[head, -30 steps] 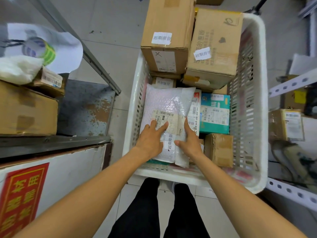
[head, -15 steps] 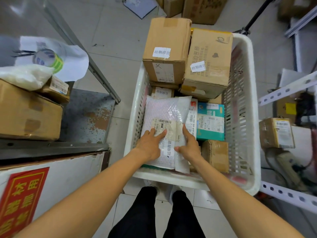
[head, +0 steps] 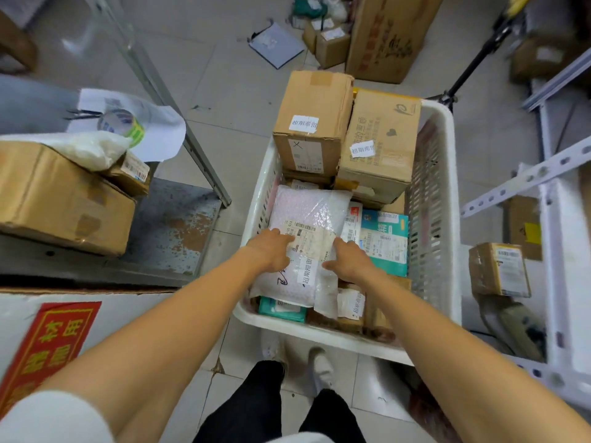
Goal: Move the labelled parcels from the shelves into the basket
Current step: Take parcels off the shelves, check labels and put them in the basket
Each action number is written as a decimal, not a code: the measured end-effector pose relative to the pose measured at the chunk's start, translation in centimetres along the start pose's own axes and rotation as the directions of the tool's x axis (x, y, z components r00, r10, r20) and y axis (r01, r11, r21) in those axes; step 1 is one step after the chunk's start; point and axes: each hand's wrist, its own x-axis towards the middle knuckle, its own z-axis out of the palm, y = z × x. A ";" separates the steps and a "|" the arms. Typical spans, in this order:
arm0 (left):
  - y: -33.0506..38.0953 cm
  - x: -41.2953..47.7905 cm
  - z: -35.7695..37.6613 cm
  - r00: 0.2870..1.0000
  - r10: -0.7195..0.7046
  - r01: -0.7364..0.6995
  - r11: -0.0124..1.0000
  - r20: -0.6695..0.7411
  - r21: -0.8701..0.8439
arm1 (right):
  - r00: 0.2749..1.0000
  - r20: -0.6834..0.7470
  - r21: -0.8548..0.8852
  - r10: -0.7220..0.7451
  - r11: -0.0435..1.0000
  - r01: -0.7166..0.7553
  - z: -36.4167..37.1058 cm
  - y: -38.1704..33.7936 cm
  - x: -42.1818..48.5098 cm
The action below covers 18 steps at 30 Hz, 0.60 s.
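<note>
– hands first: what are they doing?
– left hand (head: 271, 251) and right hand (head: 350, 260) lie flat, fingers straight, on a pale pink bubble-wrap mailer parcel (head: 307, 212). they press on it rather than grip it. the parcel tops the load in the white slatted plastic basket (head: 431, 193), toward the basket's 6 o'clock end.
– how would it handle?
– probably light and soft, with a slick film that gives under the fingers. the padding hints at contents that dislike crushing. best taken by its long edges at 9 and 3 o'clock, not by the loose flap at its near right corner.
– what can't be seen?
– its contents and underside, and the print on its white label is too small to read. parcels beneath are partly covered, among them a teal printed carton (head: 387, 241) at 3 o'clock. stacked brown cardboard boxes (head: 311, 123) at 12 o'clock hide the basket's far end. on the blurred right-hand shelf, a small brown taped parcel (head: 499, 270) waits.
</note>
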 end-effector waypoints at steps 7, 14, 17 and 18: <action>3.2 -7.1 -5.4 0.983 -0.051 0.042 0.998 -0.175 -0.054 | 0.978 0.060 -0.295 -0.202 0.932 0.210 -8.9 -4.0 -6.0; 5.8 -16.8 -9.8 0.922 -0.160 0.143 0.987 -0.351 -0.075 | 0.871 -0.016 -0.457 -0.491 0.779 0.430 -13.8 -9.9 -15.3; 5.7 -21.0 -10.7 0.884 -0.239 0.198 0.970 -0.401 -0.141 | 0.787 -0.047 -0.472 -0.616 0.708 0.525 -14.8 -11.7 -18.9; 5.7 -22.4 -10.9 0.868 -0.258 0.212 0.965 -0.424 -0.153 | 0.757 -0.062 -0.465 -0.650 0.690 0.555 -15.1 -12.3 -20.3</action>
